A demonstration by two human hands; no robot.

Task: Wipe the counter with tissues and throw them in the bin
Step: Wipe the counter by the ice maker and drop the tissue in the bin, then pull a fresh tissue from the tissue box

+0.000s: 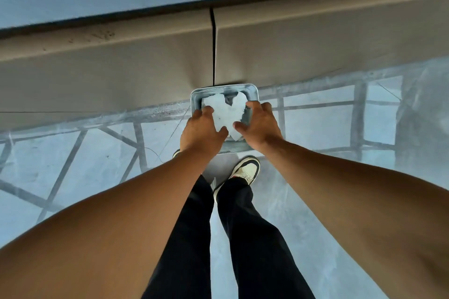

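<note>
Left hand (pixel 202 130) at centre frame, fingers curled against the left side of a crumpled white wad of tissues (pixel 227 114), thumb pressed to its lower edge. Tissues held between both hands directly over the open mouth of a small grey rectangular bin (pixel 224 88) with rounded corners, upper lobes of the wad spreading across the opening; whether touching the inside of the bin, cannot tell. Right hand (pixel 258 126) just beside, fingers bent around the right side of the same wad, thumb tucked in toward the left thumb. Both bare forearms reaching down and forward from the bottom corners of the frame. Bin standing on a pale, glossy floor (pixel 73 153) against the beige cabinet fronts (pixel 109 65), right below the dark vertical gap between two doors. Blue-grey edge of the table (pixel 97 0) running across the top. Below the hands, dark trousers (pixel 243 238) and a cream-and-black sneaker (pixel 246 170) near the bin's front edge. Dark grid-like reflections crossing the floor on both sides.
</note>
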